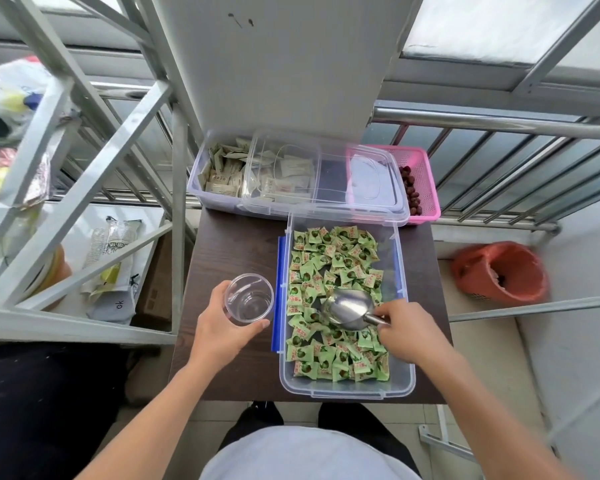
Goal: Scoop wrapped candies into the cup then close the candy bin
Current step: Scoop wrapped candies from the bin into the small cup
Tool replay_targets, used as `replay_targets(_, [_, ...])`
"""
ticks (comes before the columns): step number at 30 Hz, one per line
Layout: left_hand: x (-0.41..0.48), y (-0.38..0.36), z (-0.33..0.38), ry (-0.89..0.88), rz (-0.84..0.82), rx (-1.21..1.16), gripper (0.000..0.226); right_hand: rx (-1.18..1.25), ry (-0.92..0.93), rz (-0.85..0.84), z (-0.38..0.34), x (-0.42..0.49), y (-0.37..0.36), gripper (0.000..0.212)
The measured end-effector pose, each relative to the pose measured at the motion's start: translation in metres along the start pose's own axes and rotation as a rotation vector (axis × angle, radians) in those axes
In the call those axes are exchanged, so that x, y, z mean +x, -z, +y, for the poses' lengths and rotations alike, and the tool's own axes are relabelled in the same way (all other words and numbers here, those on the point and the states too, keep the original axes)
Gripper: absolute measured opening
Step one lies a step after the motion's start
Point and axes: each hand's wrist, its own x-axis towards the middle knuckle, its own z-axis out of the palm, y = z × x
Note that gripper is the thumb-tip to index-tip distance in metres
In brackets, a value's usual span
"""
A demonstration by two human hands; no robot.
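Observation:
An open clear plastic candy bin [407, 355] sits on a small dark table, filled with green wrapped candies [329, 258]. Its clear lid [329, 199] lies across the containers behind it. My right hand [411, 332] grips the handle of a metal scoop [347, 308], whose empty bowl rests on the candies in the bin's middle. My left hand [219, 327] holds an empty clear plastic cup [249, 298] upright just left of the bin, near its blue latch [277, 296].
Behind the bin are a clear box of white packets [222, 171] and a pink basket with dark red fruit [419, 181]. A grey metal frame stands at the left, a railing behind, an orange bucket [499, 271] on the floor at the right.

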Motion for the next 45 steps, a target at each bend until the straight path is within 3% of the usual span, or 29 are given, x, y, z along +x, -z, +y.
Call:
replay_targets(12, [0.002,-0.002,0.002,-0.022,0.011,0.008,0.107,0.311,-0.041,0.129,-0.012,0.04,-0.052,0.043])
replay_targets(20, [0.005,-0.003,0.007,-0.023,0.012,-0.001,0.104,-0.005,-0.066,0.328,-0.014,0.055,-0.069,0.051])
replay_targets(26, [0.004,-0.002,0.009,-0.021,0.01,0.008,0.101,0.467,-0.008,0.096,-0.01,0.082,-0.062,0.035])
replay_targets(32, [0.004,0.0,0.012,-0.021,0.0,-0.005,0.099,0.511,-0.018,0.174,-0.014,0.084,-0.063,0.036])
replay_targets(45, [0.003,0.0,0.021,-0.054,0.047,-0.004,0.095,0.763,-0.04,0.152,0.014,0.053,-0.067,0.044])
